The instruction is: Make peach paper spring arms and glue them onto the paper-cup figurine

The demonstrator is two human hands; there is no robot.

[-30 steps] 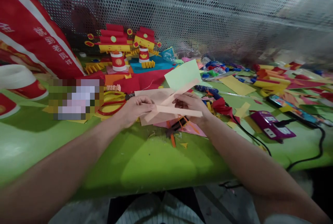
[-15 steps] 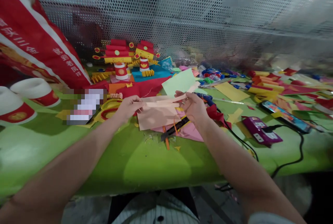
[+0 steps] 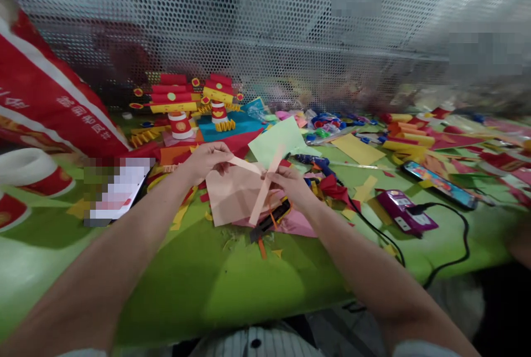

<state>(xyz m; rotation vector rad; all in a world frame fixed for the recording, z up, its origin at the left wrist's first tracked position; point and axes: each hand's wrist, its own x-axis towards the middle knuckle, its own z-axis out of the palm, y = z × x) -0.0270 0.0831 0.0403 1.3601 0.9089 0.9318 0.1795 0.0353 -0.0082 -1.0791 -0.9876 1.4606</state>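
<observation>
My left hand (image 3: 212, 160) pinches the left end of a narrow pale pink paper strip (image 3: 248, 165). My right hand (image 3: 284, 179) has its fingers closed where that strip meets a second pale strip (image 3: 260, 199), which slants down toward the table and crosses the first. Beneath both hands lies a pale pink paper sheet (image 3: 228, 196). A black and yellow cutter (image 3: 271, 221) rests on pink paper just below my right hand. Behind the hands is a light green sheet (image 3: 276, 138).
Two red and yellow paper figures (image 3: 178, 108) stand at the back left. Paper cups (image 3: 41, 174) and a phone (image 3: 124, 188) are at left. A purple box (image 3: 404, 212) with a black cable and another phone (image 3: 440, 184) lie at right.
The two strips, nearly parallel before, now cross near my right hand, one angled steeply down. My left hand has risen a little. The view has shifted slightly.
</observation>
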